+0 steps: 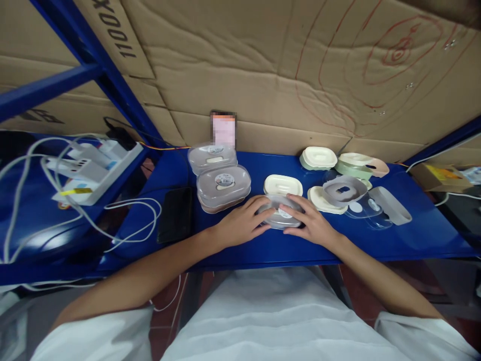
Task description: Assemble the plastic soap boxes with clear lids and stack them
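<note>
Both hands press around a small oval soap box (280, 220) with a clear lid and a round white sticker, low in the middle of the blue table. My left hand (246, 223) grips its left end, while my right hand (312, 224) has its fingers over the right side and top. Just behind it lies a cream soap box part (283, 185). To the left are closed soap boxes (222, 189) with clear lids. On the right lie a grey oval tray (344, 190), clear lids (361, 208), a grey shell (394, 204) and cream parts (323, 200).
A lit phone (224, 130) leans on the cardboard wall (255, 75). Flat on the table (229, 245) rests a black phone-like slab (175, 215). White cables and a power strip (108, 175) crowd the left. Cream (318, 158) and green boxes (353, 166) stand at the back right.
</note>
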Tool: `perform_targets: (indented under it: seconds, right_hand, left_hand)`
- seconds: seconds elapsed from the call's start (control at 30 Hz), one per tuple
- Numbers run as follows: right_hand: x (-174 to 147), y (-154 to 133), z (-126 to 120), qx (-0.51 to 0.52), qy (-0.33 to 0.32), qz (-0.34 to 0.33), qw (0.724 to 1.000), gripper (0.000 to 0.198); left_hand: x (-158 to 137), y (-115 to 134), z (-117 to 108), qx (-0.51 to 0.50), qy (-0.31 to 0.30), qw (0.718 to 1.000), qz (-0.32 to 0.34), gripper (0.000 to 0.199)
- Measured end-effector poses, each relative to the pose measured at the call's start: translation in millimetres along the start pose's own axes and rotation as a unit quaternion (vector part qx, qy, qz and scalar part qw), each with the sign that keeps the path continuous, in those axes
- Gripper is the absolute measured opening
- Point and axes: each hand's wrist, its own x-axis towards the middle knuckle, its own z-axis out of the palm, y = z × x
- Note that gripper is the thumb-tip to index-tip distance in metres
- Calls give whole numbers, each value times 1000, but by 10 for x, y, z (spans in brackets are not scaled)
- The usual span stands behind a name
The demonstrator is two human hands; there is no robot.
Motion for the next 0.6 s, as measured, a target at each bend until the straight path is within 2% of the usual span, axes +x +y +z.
perform_targets:
  seconds: [0.23,0.43,0.6]
  right_hand:
    - [-7,3,-3,-8,-11,14,1000,76]
    - [-24,-38,12,7,-31,28,999,83]
    - [-89,-57,-12,34,-36,59,997,83]
  left_hand:
    - [-10,10,10,-18,-2,1000,-12,39]
    - [-19,-5,35,-31,-6,999,-23,38]
    - [-3,13,16,-2,26,1000,1,39]
